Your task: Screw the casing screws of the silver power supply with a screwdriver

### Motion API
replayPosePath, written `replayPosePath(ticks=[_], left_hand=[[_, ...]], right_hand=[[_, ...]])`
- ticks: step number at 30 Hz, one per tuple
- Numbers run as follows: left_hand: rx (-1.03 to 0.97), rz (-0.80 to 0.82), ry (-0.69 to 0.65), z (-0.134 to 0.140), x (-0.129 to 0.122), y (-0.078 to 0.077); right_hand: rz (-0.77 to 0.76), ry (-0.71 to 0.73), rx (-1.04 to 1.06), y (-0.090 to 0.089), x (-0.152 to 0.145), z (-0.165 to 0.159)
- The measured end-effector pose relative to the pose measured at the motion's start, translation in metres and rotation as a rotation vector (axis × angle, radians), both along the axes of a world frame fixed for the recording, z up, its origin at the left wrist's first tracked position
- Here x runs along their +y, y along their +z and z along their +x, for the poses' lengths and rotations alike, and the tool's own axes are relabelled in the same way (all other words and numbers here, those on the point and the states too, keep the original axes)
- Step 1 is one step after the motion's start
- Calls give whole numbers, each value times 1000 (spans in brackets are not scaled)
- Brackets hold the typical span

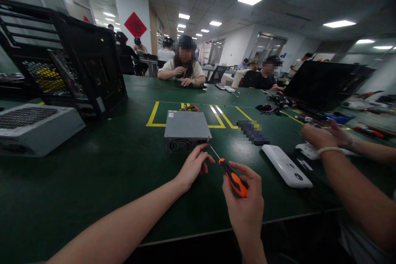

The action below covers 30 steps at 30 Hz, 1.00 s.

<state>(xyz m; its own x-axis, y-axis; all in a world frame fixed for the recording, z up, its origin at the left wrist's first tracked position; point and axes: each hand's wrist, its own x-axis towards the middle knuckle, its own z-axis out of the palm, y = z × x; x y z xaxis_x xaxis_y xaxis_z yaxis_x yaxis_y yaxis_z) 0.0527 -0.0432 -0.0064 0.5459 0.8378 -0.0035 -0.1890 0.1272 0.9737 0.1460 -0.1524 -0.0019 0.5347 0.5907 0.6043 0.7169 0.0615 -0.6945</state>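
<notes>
Screwdriver at the near corner of the power supply unit

The right hand point(244, 202) has its grip clamped on the orange-handled screwdriver point(233, 178), whose thin shaft points at the near right corner of the grey power supply unit point(186, 130) on the green table point(93, 173). The left hand point(195, 164) rests against that same corner, fingers curled, grip seemingly pinched at the tip. The unit's cover is still on; its inside is unseen. To its right lies a white device point(286, 166), beside another person's hand point(315, 135).

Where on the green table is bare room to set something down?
Bare green table lies left of the left hand, between the grey box and the computer case. Right of the right hand it is crowded: white device, co-worker's arms.
</notes>
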Motion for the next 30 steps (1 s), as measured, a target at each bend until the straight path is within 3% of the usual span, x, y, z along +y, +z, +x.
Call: replayPosePath(ticks=[19, 30], left_hand=[[-21, -9, 3, 0, 1, -2], [-57, -46, 267, 4, 2, -8]], right_hand=[[71, 22, 76, 1, -3, -4], [78, 183, -20, -5, 2, -19]])
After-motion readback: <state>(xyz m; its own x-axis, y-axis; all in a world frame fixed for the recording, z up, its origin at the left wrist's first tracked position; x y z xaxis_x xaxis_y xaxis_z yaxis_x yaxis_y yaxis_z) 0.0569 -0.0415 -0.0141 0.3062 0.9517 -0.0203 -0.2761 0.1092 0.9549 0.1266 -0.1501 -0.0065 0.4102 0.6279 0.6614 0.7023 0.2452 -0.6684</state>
